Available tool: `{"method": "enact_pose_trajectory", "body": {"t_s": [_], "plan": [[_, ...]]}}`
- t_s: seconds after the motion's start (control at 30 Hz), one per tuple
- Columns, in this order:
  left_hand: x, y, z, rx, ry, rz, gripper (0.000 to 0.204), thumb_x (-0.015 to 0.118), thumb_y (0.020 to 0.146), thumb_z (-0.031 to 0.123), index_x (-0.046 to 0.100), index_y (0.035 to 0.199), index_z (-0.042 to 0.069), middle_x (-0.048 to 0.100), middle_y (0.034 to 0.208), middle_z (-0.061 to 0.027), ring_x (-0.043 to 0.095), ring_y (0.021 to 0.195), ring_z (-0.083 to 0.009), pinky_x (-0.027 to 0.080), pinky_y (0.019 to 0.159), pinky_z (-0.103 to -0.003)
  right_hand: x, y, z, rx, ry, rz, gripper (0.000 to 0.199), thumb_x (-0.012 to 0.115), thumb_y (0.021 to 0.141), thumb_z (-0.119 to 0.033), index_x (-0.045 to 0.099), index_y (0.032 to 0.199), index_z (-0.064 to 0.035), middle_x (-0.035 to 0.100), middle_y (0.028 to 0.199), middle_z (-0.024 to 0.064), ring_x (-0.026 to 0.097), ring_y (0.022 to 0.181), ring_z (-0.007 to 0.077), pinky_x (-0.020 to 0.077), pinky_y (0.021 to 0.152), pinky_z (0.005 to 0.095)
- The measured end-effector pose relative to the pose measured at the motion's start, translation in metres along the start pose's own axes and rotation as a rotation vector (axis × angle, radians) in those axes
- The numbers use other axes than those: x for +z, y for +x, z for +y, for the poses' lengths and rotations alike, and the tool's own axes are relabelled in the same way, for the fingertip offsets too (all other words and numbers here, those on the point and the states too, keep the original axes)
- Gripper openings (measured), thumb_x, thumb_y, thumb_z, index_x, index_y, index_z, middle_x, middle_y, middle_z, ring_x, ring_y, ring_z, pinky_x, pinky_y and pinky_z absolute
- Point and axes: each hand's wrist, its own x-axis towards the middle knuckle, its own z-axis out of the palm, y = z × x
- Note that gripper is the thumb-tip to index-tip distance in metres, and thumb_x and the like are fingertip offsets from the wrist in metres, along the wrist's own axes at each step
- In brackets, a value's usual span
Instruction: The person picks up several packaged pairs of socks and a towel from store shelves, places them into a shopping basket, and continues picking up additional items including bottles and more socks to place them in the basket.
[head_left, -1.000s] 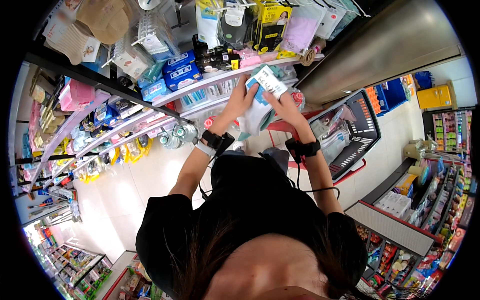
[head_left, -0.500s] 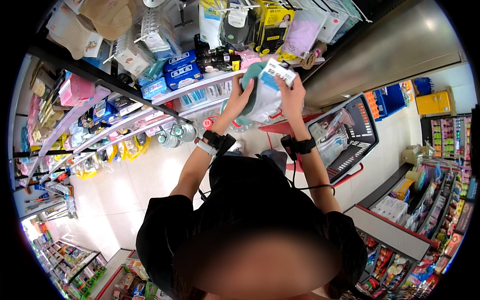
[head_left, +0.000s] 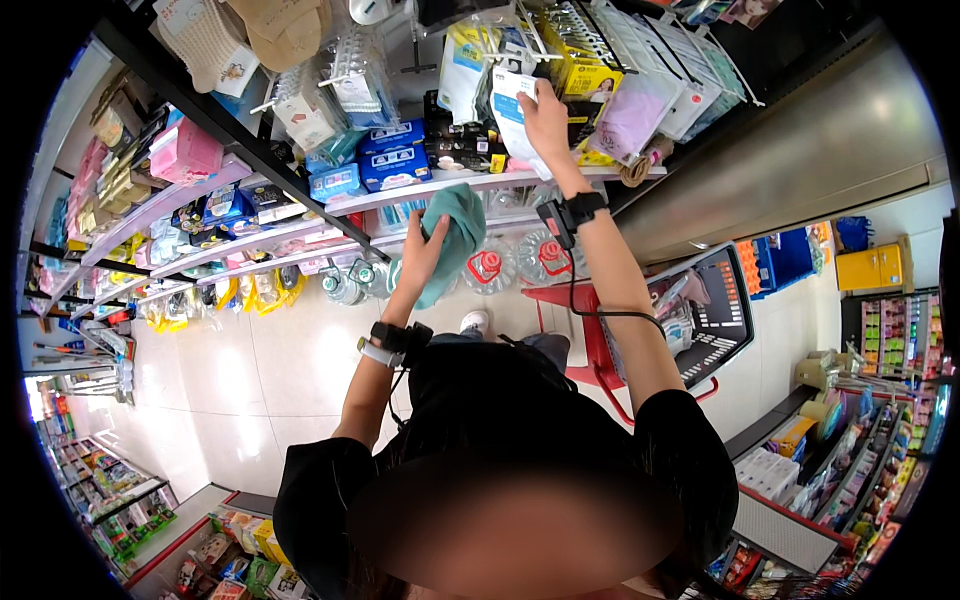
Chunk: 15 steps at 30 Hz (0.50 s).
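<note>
My left hand (head_left: pixel 424 252) is closed on a soft teal-green cloth item (head_left: pixel 462 232), held in front of the shelf edge; a cap or folded fabric, I cannot tell which. Farther up, my right hand (head_left: pixel 547 122) grips a flat white-and-blue package (head_left: pixel 510 108) by its upper right side. That package is among the hanging packs, in front of a yellow-and-black pack (head_left: pixel 583 75). Whether it hangs on a hook is unclear. Both wrists carry black straps with small devices.
Blue boxes (head_left: pixel 395 168) stand on the shelf (head_left: pixel 520 180) ahead, with large water bottles (head_left: pixel 490 266) on the floor below. To the right is a red-and-black shopping cart (head_left: pixel 725 300) with goods inside. A metal-coloured column (head_left: pixel 800 170) rises beside the shelf.
My hands have moved apart. The right carried the white-and-blue package up to the hanging packs; the left drew the green cloth item down and left.
</note>
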Motion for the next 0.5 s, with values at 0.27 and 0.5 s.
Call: {"method": "enact_pose_trajectory", "body": {"t_s": [0.27, 0.5], "plan": [[-0.013, -0.01, 0.007, -0.078, -0.047, -0.061, 0.041, 0.056, 0.086, 0.03, 0.045, 0.108, -0.002, 0.057, 0.085, -0.0141, 0.055, 0.075, -0.0167, 0.045, 0.066, -0.029, 0.045, 0.04, 0.001, -0.085, 0.268, 0.092, 0.038, 0.061, 0.082, -0.019, 0.05, 0.106, 0.0077, 0.059, 0.088, 0.0193, 0.059, 0.08, 0.0321, 0.0459, 0.071, 0.0325], [-0.016, -0.012, -0.001, -0.085, -0.098, -0.065, 0.038, 0.056, 0.087, 0.027, 0.046, 0.11, -0.001, 0.058, 0.086, -0.012, 0.055, 0.075, -0.015, 0.045, 0.066, -0.028, 0.066, 0.053, 0.005, -0.06, 0.227, -0.068, 0.024, 0.058, 0.082, -0.019, 0.051, 0.094, 0.0005, 0.057, 0.083, 0.0207, 0.057, 0.081, 0.0361, 0.0445, 0.068, 0.0381]]}}
